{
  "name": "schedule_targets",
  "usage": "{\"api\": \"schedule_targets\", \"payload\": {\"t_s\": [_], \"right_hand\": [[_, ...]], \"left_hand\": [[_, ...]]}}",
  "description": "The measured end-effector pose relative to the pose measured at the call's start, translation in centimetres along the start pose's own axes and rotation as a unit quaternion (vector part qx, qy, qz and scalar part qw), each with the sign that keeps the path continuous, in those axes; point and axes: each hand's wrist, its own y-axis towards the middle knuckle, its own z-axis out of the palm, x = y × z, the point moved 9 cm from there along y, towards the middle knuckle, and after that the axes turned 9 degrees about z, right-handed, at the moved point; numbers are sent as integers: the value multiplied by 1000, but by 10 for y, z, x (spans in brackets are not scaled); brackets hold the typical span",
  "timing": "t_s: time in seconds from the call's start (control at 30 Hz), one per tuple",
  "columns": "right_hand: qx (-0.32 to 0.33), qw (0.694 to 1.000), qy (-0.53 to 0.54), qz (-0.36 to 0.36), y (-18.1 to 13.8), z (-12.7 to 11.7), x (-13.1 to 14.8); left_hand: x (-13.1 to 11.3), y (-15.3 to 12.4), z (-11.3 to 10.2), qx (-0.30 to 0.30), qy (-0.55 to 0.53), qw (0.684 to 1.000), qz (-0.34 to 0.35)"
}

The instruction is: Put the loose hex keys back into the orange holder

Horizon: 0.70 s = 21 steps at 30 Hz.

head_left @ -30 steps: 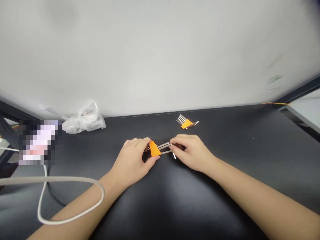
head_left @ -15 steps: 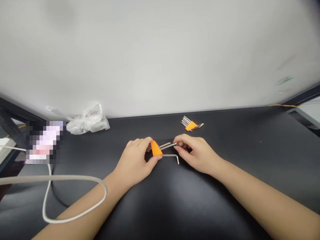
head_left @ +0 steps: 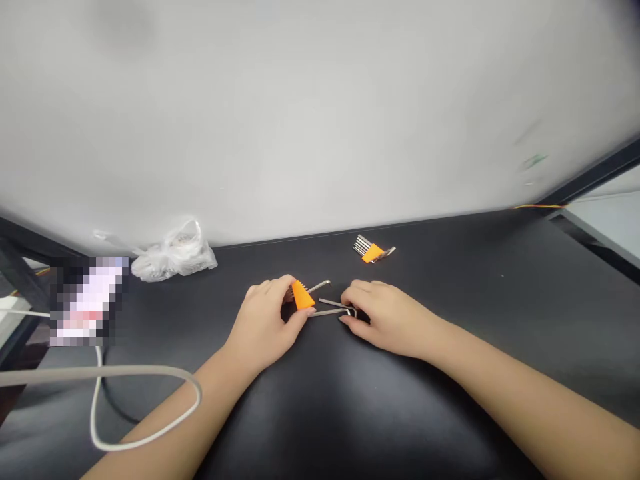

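My left hand [head_left: 263,323] pinches an orange hex key holder [head_left: 303,297] between thumb and fingers; short key ends show along its far edge. One hex key [head_left: 320,287] sticks out of the holder to the upper right. A lower hex key [head_left: 327,312] reaches from the holder side toward my right hand [head_left: 385,317], its bent end close to the thumb. Between the thumb and curled fingers of my right hand lies the bent end of a loose hex key [head_left: 333,303], whose straight tip points left, apart from the holder. The exact finger contact is partly hidden.
A second orange holder with several hex keys [head_left: 373,253] lies farther back on the black tabletop [head_left: 280,413]. At the back left are a clear plastic bag [head_left: 175,257] and a blurred-out screen [head_left: 90,300]. A white cable [head_left: 145,369] loops over my left forearm.
The hex key at my right fingers has come away from the holder and now lies lower, pointing left. Both hands have shifted slightly in view, as the camera has turned a little.
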Motion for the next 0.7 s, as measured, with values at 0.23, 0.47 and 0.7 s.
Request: {"api": "schedule_targets", "payload": {"t_s": [0.23, 0.47, 0.7], "right_hand": [[-59, 997, 52, -6, -4, -9, 4], [-101, 980, 157, -70, 2, -14, 6], [-110, 987, 114, 7, 7, -18, -27]], "left_hand": [[-12, -3, 4, 19, 12, 999, 35], [-24, -5, 7, 36, 13, 996, 75], [-10, -3, -1, 18, 63, 997, 42]]}}
